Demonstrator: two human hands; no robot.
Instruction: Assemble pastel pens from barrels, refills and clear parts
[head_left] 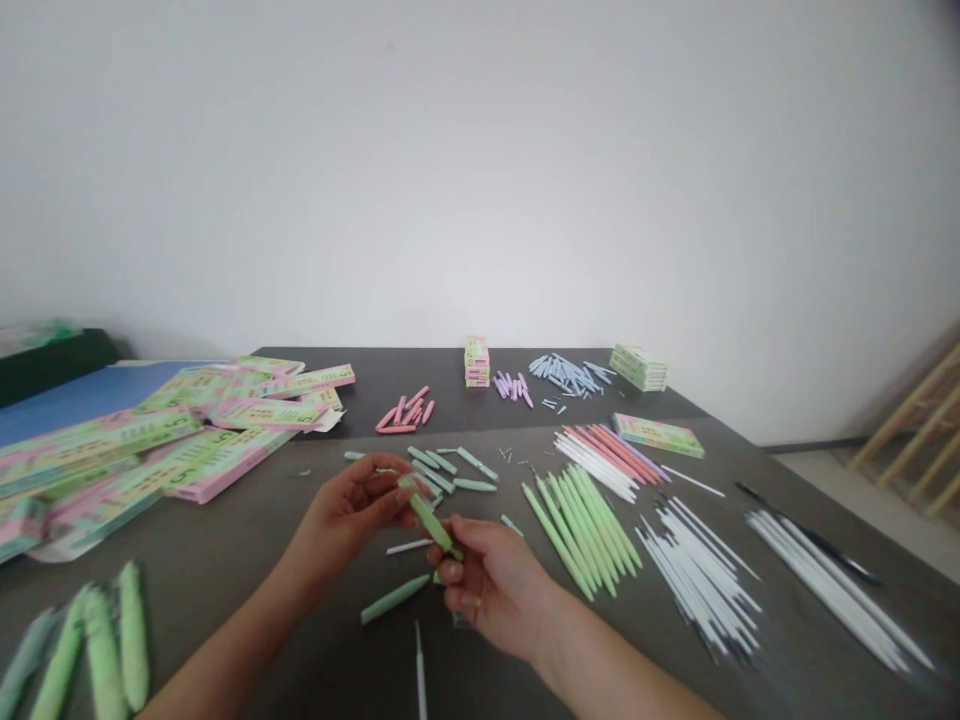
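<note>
Both my hands meet over the dark table (pixel 225 570) on one light green pen barrel (pixel 431 520). My left hand (pixel 352 505) pinches its upper end with fingertips. My right hand (pixel 491 580) grips its lower end, fingers curled round it. Just below lie a teal pen cap (pixel 394 598) and a thin white refill (pixel 409 547). Several teal caps (pixel 450 468) are scattered beyond my hands.
Green barrels (pixel 581 525), pink and white barrels (pixel 607 455) and white refills (pixel 701 575) lie in rows at right. Flat pink-green cartons (pixel 172 440) pile at left. Pink caps (pixel 405 412), purple caps (pixel 512 387), blue caps (pixel 566 372) and small boxes (pixel 477 362) sit far back.
</note>
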